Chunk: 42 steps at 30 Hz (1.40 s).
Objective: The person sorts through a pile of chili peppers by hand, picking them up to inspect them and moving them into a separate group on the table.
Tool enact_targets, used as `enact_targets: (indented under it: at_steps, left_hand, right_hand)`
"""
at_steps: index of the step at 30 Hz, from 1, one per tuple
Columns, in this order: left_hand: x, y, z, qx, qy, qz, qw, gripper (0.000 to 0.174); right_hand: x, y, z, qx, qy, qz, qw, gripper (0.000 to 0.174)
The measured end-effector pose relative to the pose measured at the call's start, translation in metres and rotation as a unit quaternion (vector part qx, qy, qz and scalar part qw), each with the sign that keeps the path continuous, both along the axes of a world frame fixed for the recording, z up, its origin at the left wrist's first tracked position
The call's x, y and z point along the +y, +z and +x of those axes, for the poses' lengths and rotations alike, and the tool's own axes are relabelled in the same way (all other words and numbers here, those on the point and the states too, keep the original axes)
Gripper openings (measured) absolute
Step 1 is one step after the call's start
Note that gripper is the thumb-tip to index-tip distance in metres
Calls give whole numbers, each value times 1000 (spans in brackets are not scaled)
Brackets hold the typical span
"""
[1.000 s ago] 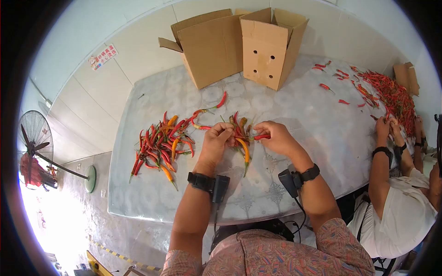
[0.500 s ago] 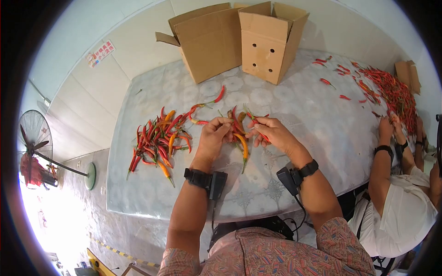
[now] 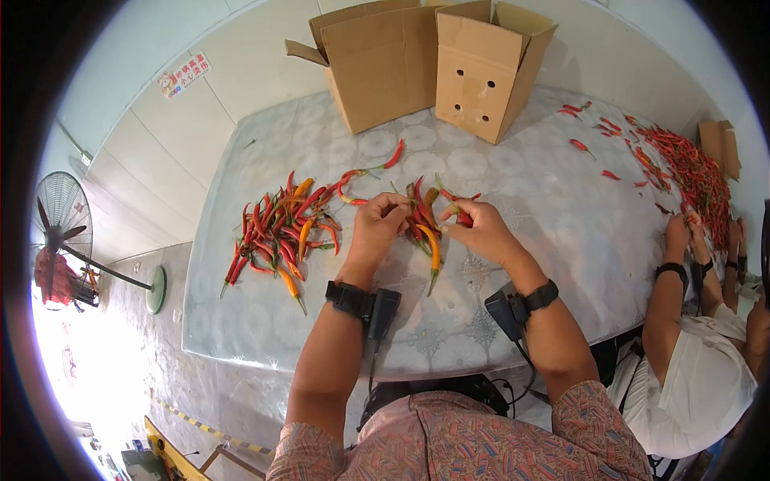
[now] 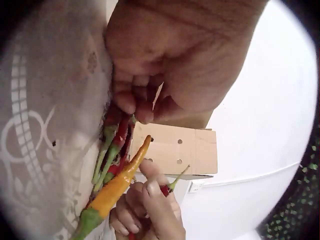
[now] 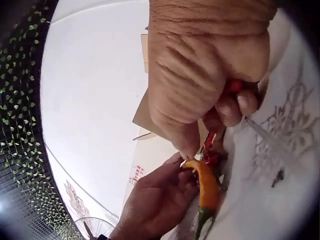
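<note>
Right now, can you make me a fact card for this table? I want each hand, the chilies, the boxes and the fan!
Left hand: at the small chili pile; can't tell if it pinches one
Right hand: holds at least one red chili
Orange chili: at the small pile's near edge
Bigger chili pile: red and orange, left of the left hand
Boxes: plain one and one with holes, at the table's far side
Fan: left of the table
</note>
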<state>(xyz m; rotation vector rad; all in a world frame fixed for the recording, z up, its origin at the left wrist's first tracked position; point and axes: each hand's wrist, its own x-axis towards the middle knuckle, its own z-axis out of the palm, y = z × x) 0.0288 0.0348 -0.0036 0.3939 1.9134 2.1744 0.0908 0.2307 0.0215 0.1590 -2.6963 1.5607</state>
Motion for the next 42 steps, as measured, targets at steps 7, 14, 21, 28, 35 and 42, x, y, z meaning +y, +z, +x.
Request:
enact_targets:
  at_steps: [7,14,21,28,35,42]
  left_hand:
    - [3,15,9,18,-25,-99,995,20]
    - [2,6,7,142,-42,-195,970,26]
    - [2,12,11,179,-90,-233,952,30]
    - [-1,11,10,50,-64,-129,988,17]
    - [-2,16,8,13,-30,-89,995,9]
    - [-3,14,6,-29,-44,-21,998,17]
  right_hand:
    - [-13,-2,7,44,122,33,991,36]
    - [-6,-4,6,77,43,133,987,20]
    - [0,-2,4,57,10,164,985,20]
    - [-2,-2,5,58,9,156,986,24]
    - [-6,-2,3,34,33,63,997,25]
    - [-1,-8,-2,7,23,-46,999,24]
